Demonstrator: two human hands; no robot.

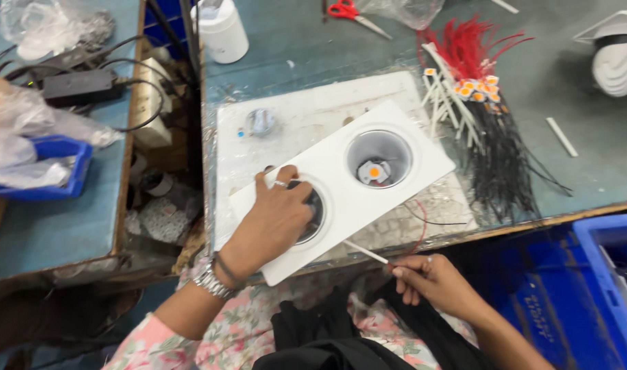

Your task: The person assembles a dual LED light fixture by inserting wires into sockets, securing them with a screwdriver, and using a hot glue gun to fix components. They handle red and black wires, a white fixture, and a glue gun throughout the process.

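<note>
A white rectangular light housing point(348, 175) with two round wells lies tilted on a white board point(293, 116). The right well point(378, 157) shows a small orange chip at its bottom. My left hand point(272, 223) rests over the left well, fingers reaching into it, with a ring and a wristwatch on. My right hand point(430, 277) is at the table's front edge, pinching a thin white sleeved wire point(365, 252) that runs up under the housing. A red wire point(420, 226) curves beside it.
A bundle of red and black wires with orange chips point(478, 103) lies right of the board. Red scissors point(351, 14) and a white bottle point(221, 31) stand at the back. Blue crates point(594, 288) sit right, a power adapter point(77, 85) left.
</note>
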